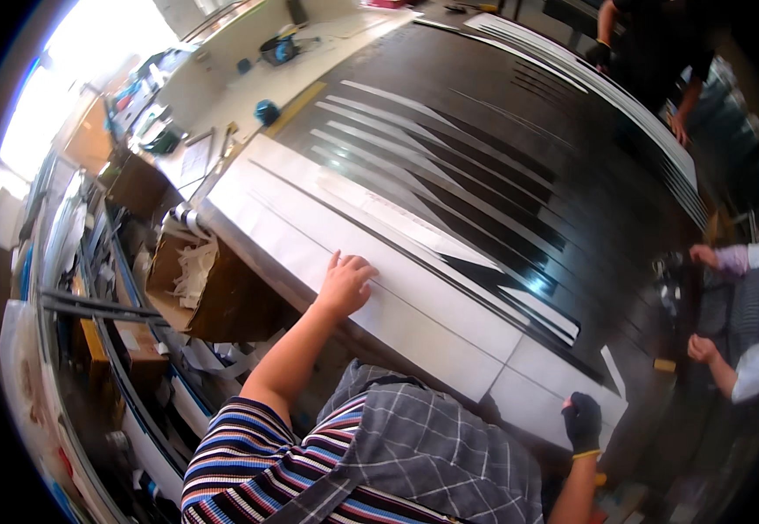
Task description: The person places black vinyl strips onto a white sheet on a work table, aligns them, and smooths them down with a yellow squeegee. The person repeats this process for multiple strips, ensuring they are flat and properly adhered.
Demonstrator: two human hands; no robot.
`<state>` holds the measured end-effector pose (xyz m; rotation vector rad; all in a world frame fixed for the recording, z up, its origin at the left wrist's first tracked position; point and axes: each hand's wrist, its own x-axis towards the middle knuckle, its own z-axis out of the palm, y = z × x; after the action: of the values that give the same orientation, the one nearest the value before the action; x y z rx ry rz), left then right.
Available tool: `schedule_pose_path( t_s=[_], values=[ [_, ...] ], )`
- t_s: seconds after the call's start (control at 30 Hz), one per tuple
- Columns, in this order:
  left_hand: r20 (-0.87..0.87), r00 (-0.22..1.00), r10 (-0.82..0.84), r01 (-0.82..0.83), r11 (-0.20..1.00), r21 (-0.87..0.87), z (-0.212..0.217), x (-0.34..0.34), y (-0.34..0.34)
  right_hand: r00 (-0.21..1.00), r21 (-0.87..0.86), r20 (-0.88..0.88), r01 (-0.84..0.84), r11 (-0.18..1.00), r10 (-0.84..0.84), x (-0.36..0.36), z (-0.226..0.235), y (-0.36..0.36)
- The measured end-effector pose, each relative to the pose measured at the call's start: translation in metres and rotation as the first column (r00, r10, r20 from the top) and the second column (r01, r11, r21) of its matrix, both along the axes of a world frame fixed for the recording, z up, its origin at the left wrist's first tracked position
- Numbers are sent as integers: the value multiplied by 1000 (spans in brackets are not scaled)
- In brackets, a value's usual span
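A long white sheet point(432, 336), marked by thin dark lines, lies along the near edge of the dark table. My bare left hand point(347, 284) rests on its left part, fingers apart and slightly bent, holding nothing I can see. At the sheet's right end is my right hand point(582, 424), in a black glove with a yellow cuff. Its fingers are curled closed; whatever may be in them is hidden. Just beyond the sheet runs a long dark strip point(476, 316). A narrow white strip point(613, 371) lies near the right hand.
Pale strips point(432, 148) fan across the dark tabletop point(379, 61). More long white strips point(633, 109) lie at the far side, near a co-worker's hand point(679, 129). Another person's hand point(703, 349) is at right. A cardboard box point(240, 301) of white scraps stands left, below the table.
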<state>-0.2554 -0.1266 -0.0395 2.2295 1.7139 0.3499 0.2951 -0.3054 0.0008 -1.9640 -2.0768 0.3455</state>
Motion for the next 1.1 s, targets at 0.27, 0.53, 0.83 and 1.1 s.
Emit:
schedule_pose_path(
  t_s=[0.27,0.53,0.83,1.1],
  values=[
    [-37,999,-17,22,991,131,-20,-24,22,994,185,72,67,980,-82,-41,-12,19],
    [12,991,-134,123,937,327,-13,44,49,676,-49,-509,595,802,-533,-67,-30,55],
    [151,938,-311,287,944,160,0,147,59,-502,-749,-651,302,589,-570,-52,-15,122],
    [180,938,-297,268,948,170,-10,151,54,68,-558,-764,431,709,-642,-38,-29,128]
  ],
)
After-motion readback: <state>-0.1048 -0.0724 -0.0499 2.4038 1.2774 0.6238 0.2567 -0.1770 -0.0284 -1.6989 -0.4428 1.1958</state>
